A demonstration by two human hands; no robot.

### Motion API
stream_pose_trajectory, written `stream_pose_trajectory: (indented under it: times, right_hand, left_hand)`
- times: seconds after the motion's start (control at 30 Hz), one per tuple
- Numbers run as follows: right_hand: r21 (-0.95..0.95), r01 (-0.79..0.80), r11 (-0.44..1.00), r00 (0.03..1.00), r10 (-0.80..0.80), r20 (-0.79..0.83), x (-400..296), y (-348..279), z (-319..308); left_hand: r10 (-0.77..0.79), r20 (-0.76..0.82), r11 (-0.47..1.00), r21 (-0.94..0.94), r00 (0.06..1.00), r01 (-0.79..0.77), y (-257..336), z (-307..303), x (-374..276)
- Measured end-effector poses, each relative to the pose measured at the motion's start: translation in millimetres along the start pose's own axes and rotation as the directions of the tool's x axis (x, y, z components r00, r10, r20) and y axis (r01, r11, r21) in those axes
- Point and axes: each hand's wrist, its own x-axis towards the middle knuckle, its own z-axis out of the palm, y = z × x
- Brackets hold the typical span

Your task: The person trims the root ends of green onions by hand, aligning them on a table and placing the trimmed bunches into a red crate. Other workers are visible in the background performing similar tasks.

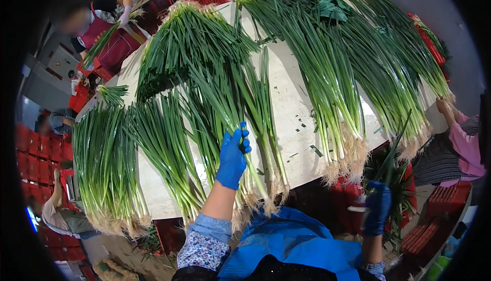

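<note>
My left hand (232, 158), in a blue glove, is wrapped around the pale lower stems of a few long green onions (256, 177). Their roots point towards me and their leaves spread up the pale table (289, 100). Off the table's front edge, at the right, my gloved right hand (378, 206) is closed and slightly blurred. A long green leaf (394, 152) rises from it. A small pale object (357, 209) shows at that hand; what it is I cannot tell. Loose green onions (270, 143) lie just right of my left hand.
Bunches of green onions lie at the left (109, 166), back (191, 39) and right (330, 89). A red crate (408, 189) with leaves stands below my right hand. One co-worker's hand (445, 106) touches onions at right; another person's gloved hand (124, 17) holds a bunch.
</note>
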Motion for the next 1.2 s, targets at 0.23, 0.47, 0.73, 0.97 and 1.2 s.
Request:
stream_pose_trajectory:
  times: [0.23,0.47,0.73,0.97,1.2]
  right_hand:
    - [-0.732,0.033,0.681,0.925,-0.297,-0.235,125,28,-154]
    - [-0.553,0.465,0.691,0.825,-0.113,0.553,67,68,48]
    - [-0.817,0.552,0.164,0.771,0.273,0.576,6,138,220]
    - [-0.582,-0.039,0.812,0.576,0.494,0.651,10,94,187]
    - [-0.567,0.013,0.824,0.588,0.452,0.671,-14,70,180]
  left_hand:
    - [0.109,-0.162,0.923,0.382,0.981,-0.04,57,-64,-59]
    - [0.278,-0.365,0.863,0.502,0.889,-0.064,95,-231,-68]
    - [0.721,-0.111,0.082,0.994,0.684,0.075,79,-205,-66]
    - [0.449,0.096,0.482,0.811,0.888,-0.332,17,-116,-74]
    - [0.04,0.144,0.628,0.766,0.989,-0.137,-75,-44,-43]
